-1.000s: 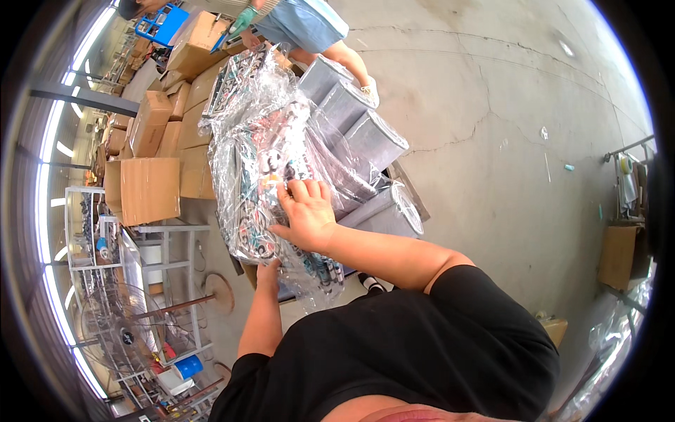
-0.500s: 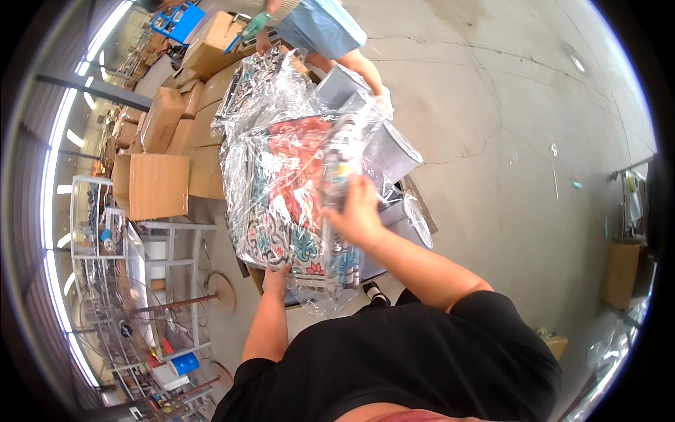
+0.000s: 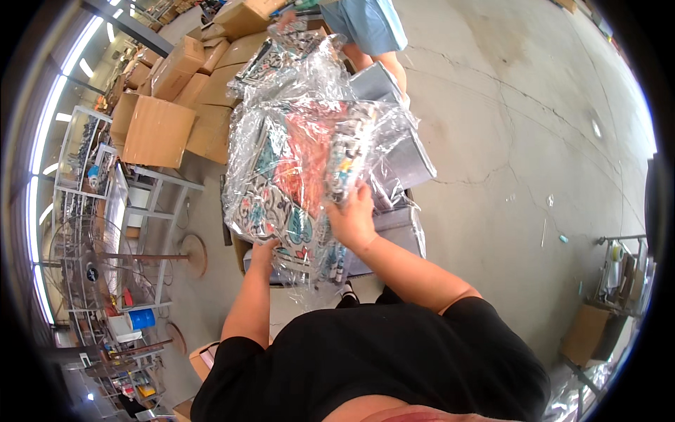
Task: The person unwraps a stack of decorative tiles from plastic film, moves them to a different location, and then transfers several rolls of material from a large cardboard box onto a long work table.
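Observation:
Patterned folded fabric, coral in the middle with black, white and teal motifs, lies in loose clear plastic film on a stack in front of me. My left hand holds its near edge, with most of the fingers hidden beneath. My right hand is closed around the film-covered folded right edge, thumb to the left. Grey film-wrapped box-like pieces stand along the right side of the stack. Another patterned bundle lies at the far end.
Cardboard boxes are piled to the left and behind. At the far end stands a person in a light blue garment. A metal frame rack and a round-based stand are on the left; concrete floor stretches right.
The view has shifted, so the boxes on the left sit higher now. My right hand stays at the fabric's right edge, my left at its near edge; both keep hold.

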`<state>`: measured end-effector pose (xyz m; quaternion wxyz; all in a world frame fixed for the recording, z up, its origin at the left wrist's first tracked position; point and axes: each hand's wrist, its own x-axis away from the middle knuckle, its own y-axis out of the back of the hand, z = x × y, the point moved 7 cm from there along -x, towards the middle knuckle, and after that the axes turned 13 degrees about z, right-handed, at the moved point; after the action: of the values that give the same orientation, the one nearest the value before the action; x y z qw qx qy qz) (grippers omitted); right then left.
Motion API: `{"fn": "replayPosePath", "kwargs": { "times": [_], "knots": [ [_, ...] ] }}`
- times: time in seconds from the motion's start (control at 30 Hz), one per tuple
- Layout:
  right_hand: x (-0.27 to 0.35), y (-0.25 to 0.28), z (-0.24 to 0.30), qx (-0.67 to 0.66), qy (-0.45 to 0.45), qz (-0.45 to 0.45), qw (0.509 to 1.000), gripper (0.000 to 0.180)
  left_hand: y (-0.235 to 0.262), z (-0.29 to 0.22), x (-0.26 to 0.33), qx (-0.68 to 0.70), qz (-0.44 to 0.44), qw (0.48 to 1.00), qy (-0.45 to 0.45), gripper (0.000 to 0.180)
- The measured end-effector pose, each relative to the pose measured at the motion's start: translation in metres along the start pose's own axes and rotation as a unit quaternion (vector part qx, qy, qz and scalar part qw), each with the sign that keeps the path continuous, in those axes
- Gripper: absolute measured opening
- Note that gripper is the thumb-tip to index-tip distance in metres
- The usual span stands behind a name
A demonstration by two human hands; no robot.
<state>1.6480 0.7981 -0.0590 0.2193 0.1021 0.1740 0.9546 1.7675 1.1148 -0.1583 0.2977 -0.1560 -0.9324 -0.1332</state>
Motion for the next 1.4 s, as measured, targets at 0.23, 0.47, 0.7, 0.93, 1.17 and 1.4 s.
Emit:
{"fn": "replayPosePath", "kwargs": {
  "times": [0.23, 0.47, 0.7, 0.93, 1.17, 1.4],
  "knots": [
    [0.025, -0.008, 0.047, -0.002, 0.073, 0.056, 0.996, 0.076, 0.028, 0.037, -0.028, -0.017, 0.015, 1.000, -0.001, 0.052],
    [0.030, -0.013, 0.047, 0.030, 0.057, 0.095, 0.993, 0.084, 0.013, 0.021, -0.019, -0.049, 0.015, 0.999, 0.017, 0.051],
    [0.025, -0.012, 0.076, 0.160, 0.130, 0.068, 0.976, 0.071, 0.029, 0.036, -0.023, -0.097, 0.014, 0.994, 0.046, 0.052],
    [-0.037, 0.004, 0.030, 0.163, 0.155, 0.069, 0.972, 0.053, 0.014, 0.010, -0.015, -0.232, 0.011, 0.968, 0.097, 0.057],
    [-0.052, 0.016, -0.013, 0.002, 0.044, 0.147, 0.988, 0.045, 0.014, 0.012, 0.006, -0.150, 0.023, 0.987, 0.049, 0.045],
    [-0.070, -0.007, -0.035, 0.169, 0.065, 0.139, 0.974, 0.054, 0.023, 0.014, -0.005, -0.092, 0.050, 0.994, 0.031, 0.029]
  ]
}}
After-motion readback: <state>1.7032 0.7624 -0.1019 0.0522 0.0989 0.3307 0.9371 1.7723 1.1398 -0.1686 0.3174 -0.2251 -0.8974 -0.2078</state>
